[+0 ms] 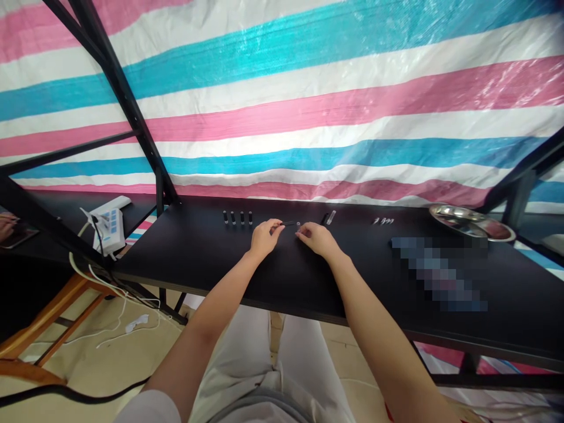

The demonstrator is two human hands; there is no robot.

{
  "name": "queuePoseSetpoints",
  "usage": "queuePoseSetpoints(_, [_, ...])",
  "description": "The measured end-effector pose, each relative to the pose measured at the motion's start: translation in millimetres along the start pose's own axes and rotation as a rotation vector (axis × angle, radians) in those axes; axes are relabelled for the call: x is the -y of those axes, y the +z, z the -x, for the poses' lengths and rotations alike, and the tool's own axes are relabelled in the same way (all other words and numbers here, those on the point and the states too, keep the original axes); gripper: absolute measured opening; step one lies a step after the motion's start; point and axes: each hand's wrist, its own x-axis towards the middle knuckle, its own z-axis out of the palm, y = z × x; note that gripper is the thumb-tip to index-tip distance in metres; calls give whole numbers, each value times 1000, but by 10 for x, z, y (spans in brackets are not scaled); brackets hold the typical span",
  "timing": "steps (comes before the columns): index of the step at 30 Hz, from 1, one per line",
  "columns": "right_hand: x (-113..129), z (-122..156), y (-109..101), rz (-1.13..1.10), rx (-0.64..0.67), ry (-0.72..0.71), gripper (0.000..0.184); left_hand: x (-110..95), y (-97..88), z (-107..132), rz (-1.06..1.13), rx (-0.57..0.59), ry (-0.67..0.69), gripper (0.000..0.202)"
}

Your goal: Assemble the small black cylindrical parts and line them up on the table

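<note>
My left hand (265, 236), its fingers pinched, holds a thin dark stick (288, 223) that points right over the black table (282, 270). Just right of it, my right hand (316, 237) has thumb and fingers closed around a small pale piece (298, 224), too small to name. The two hands are a short way apart. Left of them, several short black tubes with pale ends (242, 218) stand in a row. Behind my right hand are a clear tube (332, 217) and a dark piece (325, 219) side by side.
Small shiny pieces (384, 221) lie to the right, before a round metal tray (472, 224). A blurred-out patch (436, 273) covers something at the right. Another person's hand (6, 225) and a white device (110, 230) with cables are far left. Black metal posts (127, 106) frame the table.
</note>
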Motion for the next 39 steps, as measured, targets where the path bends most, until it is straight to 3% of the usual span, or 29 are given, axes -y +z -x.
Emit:
queuePoseSetpoints(15, [84, 18, -48, 94, 5, -50, 9, -14, 10, 1, 0, -2, 38, 20])
queuePoseSetpoints(27, [130, 26, -75, 186, 57, -43, 9, -108, -63, 88, -168, 99, 235, 41])
queuePoseSetpoints(33, [169, 34, -89, 216, 44, -78, 7, -84, -52, 99, -237, 228, 285, 38])
queuePoseSetpoints(39, [153, 22, -60, 228, 12, -128, 7, -53, -37, 64, -163, 172, 243, 23])
